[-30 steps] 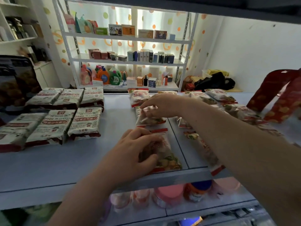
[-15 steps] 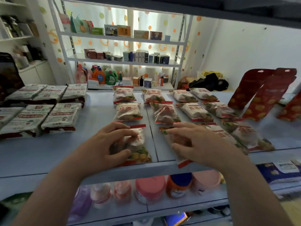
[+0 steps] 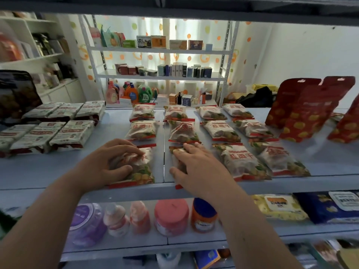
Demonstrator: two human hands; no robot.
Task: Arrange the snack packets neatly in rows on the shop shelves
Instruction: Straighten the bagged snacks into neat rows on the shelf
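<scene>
Several clear snack packets with red edges and red writing lie in rows on the grey shelf (image 3: 48,171). My left hand (image 3: 108,162) grips the front packet of the first column (image 3: 139,167), fingers curled over its top and thumb at its side. My right hand (image 3: 196,167) lies on the front packet of the second column (image 3: 177,162), fingers over it and thumb at its left edge; most of that packet is hidden. Behind them lie two more packets (image 3: 141,130) (image 3: 182,132). To the right sits another front packet (image 3: 239,160).
White and red packets (image 3: 71,133) lie in rows at the left. Red standing pouches (image 3: 307,111) lean at the right. Jars and bottles (image 3: 171,216) stand on the shelf below, with wipe packs (image 3: 279,206) to their right. A white rack with boxes (image 3: 155,74) stands behind.
My right hand drew back from a far packet onto the front packet of the second column. My left hand stayed on the front packet of the first column. The view shifted right.
</scene>
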